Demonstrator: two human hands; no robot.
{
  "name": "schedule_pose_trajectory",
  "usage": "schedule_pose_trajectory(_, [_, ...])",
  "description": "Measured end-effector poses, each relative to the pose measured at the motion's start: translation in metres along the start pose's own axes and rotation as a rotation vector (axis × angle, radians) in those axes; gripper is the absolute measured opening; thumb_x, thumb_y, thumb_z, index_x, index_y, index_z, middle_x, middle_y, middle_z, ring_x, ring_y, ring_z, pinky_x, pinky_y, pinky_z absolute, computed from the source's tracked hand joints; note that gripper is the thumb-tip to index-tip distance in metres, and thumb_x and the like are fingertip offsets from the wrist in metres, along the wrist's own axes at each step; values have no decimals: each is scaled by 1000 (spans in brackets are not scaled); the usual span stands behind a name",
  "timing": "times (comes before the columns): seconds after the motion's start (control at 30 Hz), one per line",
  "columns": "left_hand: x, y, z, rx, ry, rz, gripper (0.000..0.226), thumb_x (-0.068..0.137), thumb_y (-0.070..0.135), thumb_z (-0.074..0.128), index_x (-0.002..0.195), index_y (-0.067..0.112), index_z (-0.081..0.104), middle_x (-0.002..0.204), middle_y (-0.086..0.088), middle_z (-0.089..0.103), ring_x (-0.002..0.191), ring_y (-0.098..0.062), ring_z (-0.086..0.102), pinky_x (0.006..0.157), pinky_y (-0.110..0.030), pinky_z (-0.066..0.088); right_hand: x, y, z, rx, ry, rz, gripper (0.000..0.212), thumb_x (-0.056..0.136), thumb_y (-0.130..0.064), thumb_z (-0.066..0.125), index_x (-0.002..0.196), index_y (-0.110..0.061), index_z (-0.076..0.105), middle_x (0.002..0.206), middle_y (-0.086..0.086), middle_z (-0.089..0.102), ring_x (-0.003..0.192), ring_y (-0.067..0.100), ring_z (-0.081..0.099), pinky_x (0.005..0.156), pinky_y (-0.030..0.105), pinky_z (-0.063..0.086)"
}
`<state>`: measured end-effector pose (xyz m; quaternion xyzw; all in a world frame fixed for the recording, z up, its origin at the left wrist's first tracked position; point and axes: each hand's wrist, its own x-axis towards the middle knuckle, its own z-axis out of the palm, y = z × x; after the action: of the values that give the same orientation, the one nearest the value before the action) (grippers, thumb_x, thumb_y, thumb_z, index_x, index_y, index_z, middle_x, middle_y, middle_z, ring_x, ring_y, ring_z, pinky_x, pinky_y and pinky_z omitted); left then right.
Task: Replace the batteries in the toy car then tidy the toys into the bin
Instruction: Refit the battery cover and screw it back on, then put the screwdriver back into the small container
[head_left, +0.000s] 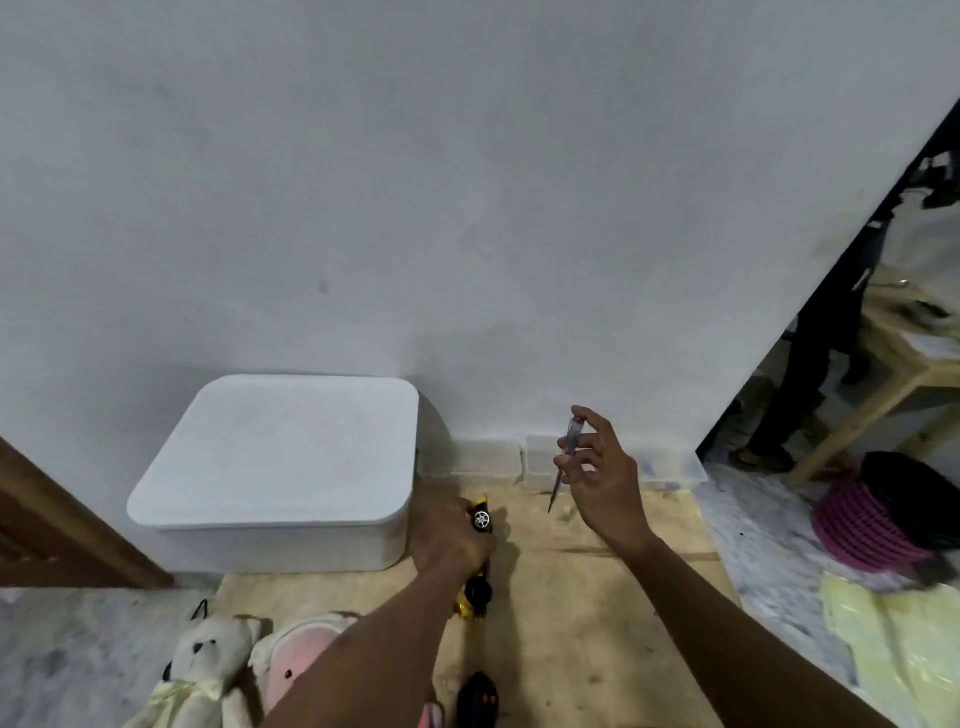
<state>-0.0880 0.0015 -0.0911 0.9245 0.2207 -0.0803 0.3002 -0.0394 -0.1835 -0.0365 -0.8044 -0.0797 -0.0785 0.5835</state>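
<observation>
Gripping small yellow toy car (478, 551) sideways in left hand (447, 540), right hand (597, 470) pinching slim clear-handled screwdriver (563, 460), readying for battery-cover screw.

Both forearms are bare to the frame's lower edge, with no sleeves, watch or bands. The left hand (449, 535) and right hand (602, 475) wear no gloves or rings.

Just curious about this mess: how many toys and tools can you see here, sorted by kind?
Yellow toy car: 1
Plush toys: 2, white bear and pink plush
Black remote control: 1
Screwdriver: 1
White lidded bin: 1
Total: 6
</observation>
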Motion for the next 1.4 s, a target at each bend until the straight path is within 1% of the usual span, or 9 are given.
schedule_pose_trajectory(0.1, [1,0,16,217,-18,54,41,73,53,72,107,29,70,101,5,70,92,-15,68,67,-22,51,3,18,-3,-6,-20,25,62,88,7,64,130,-37,51,95,4,67,78,20,66,72,47,61])
schedule_pose_trajectory(0.27, [0,1,40,255,-75,94,57,66,71,72,102,27,69,98,5,71,92,-17,69,68,-25,50,7,41,-9,-15,-48,41,62,88,7,64,133,-34,50,97,5,67,79,21,66,71,44,61])
schedule_pose_trajectory(0.63, [-5,-5,44,51,-273,71,56,75,50,76,125,28,62,128,-2,57,118,-22,57,93,-28,47,7,43,-5,-105,-103,71,63,89,1,66,134,-37,47,103,-1,66,87,15,68,71,31,62])
schedule_pose_trajectory(0.8, [7,4,2,20,-241,180,39,80,43,67,115,25,67,115,2,66,92,-15,61,75,-24,48,3,24,2,-148,-79,78,65,86,-2,69,135,-37,46,92,0,66,76,15,67,66,26,58])
schedule_pose_trajectory(0.9, [15,13,-28,102,-193,265,40,76,47,65,112,28,66,112,2,69,95,-18,65,83,-29,54,2,11,8,-233,-78,78,51,83,-3,73,125,-28,58,85,-3,67,71,11,65,62,15,53])
schedule_pose_trajectory(1.0, [31,22,-50,199,-184,369,38,80,31,68,115,17,68,120,-4,66,106,-24,64,87,-32,54,4,4,14,-338,-130,93,32,83,-3,70,111,-18,69,79,-11,64,65,0,60,58,8,46])
schedule_pose_trajectory(1.1, [47,32,-66,400,-154,463,41,80,18,67,120,11,65,122,-11,64,110,-29,64,87,-34,55,13,7,20,-487,-234,128,34,83,-5,65,113,-20,69,96,-5,66,78,5,58,64,6,41])
schedule_pose_trajectory(1.23, [61,47,-72,791,-56,523,35,85,8,60,120,11,61,118,-10,63,109,-30,65,97,-39,45,37,17,27,-708,-410,147,35,78,-9,56,109,-22,65,105,0,64,97,20,60,75,26,46])
schedule_pose_trajectory(1.4, [94,55,-64,1054,-43,507,33,90,11,61,122,15,62,122,-5,65,117,-27,62,110,-44,30,76,46,42,-979,-583,25,33,79,-29,59,112,-29,59,109,-3,59,103,23,61,82,30,47])
